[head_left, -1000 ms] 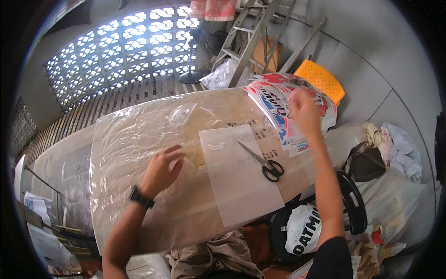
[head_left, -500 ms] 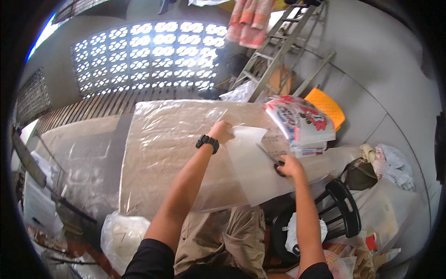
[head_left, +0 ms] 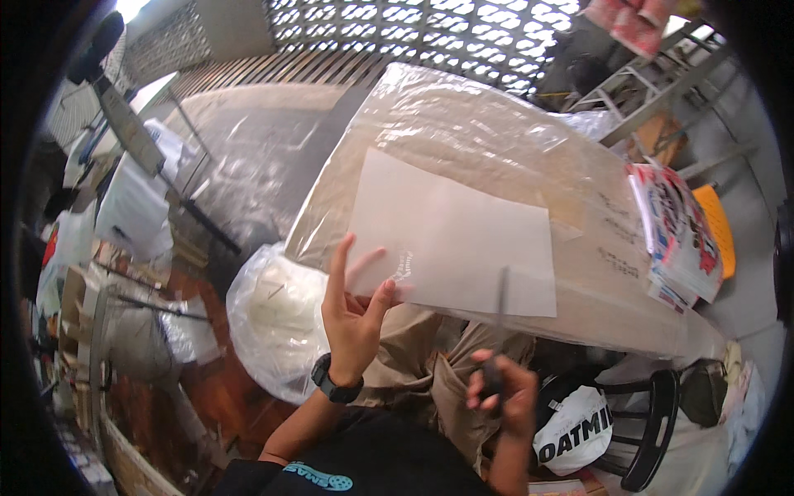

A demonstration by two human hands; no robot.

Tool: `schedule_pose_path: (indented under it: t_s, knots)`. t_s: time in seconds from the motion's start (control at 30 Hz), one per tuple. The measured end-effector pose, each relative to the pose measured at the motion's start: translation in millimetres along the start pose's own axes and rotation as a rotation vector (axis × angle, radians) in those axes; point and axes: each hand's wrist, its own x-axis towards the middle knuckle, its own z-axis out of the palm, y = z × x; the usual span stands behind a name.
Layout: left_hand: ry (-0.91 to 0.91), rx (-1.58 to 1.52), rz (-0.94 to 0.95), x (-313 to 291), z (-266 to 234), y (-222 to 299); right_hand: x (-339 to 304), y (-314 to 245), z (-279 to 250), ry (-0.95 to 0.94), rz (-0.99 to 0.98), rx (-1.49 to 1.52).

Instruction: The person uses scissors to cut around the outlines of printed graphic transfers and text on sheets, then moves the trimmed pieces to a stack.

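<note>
My left hand (head_left: 351, 326) grips the near left edge of a white, see-through sheet (head_left: 467, 240) between thumb and fingers. One finger shows faintly through the sheet, which has a small patch of print near the thumb. My right hand (head_left: 511, 393) is wrapped round the dark handles of a pair of scissors (head_left: 502, 302). Their blades point away from me, in front of the sheet's near right part, and look closed. Whether they touch the sheet I cannot tell. Beneath the sheet lies a wide, plastic-wrapped brown board (head_left: 579, 178), its near edge over my lap.
A stack of printed red-and-white plastic bags (head_left: 676, 236) lies on the board's right end. Beyond it stand an orange plastic piece (head_left: 716, 223) and a ladder (head_left: 662, 103). A black chair (head_left: 662, 430) is at my right, a plastic-covered round tub (head_left: 285, 318) at my left.
My view has swung left. The sheet has come nearer and turned sideways, with my left hand now at its near edge. My right hand has drawn back towards me, scissors still held.
</note>
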Motion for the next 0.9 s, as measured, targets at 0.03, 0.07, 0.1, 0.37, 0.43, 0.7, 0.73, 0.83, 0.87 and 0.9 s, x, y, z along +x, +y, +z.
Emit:
schedule_pose_path:
  t_s: [0.03,0.07,0.1,0.37,0.43,0.7,0.73,0.83,0.87,0.9]
  knots:
    - [0.036,0.049,-0.011,-11,-5,-5,-12,19,15,-0.032,0.109,0.079]
    - [0.068,0.098,-0.013,-19,-9,-10,-22,34,25,-0.065,0.21,0.159]
    - [0.083,0.126,-0.014,-26,-14,-13,-28,45,29,-0.124,0.237,0.162]
    - [0.065,0.395,-0.127,-48,-26,-23,-22,76,47,-0.213,0.373,0.007]
    - [0.05,0.342,-0.119,-48,-27,-25,-11,72,55,-0.179,0.387,-0.046]
    - [0.026,0.178,-0.079,-49,-24,-23,-1,65,79,-0.022,0.237,-0.397]
    - [0.02,0.186,-0.078,-49,-24,-23,-2,66,79,-0.007,0.217,-0.4]
    - [0.005,0.2,-0.08,-50,-26,-20,-2,64,82,0.004,0.216,-0.432]
    - [0.002,0.199,-0.085,-49,-26,-18,-2,63,83,0.0,0.226,-0.445]
    - [0.0,0.198,-0.089,-49,-27,-17,-2,63,84,0.001,0.22,-0.46]
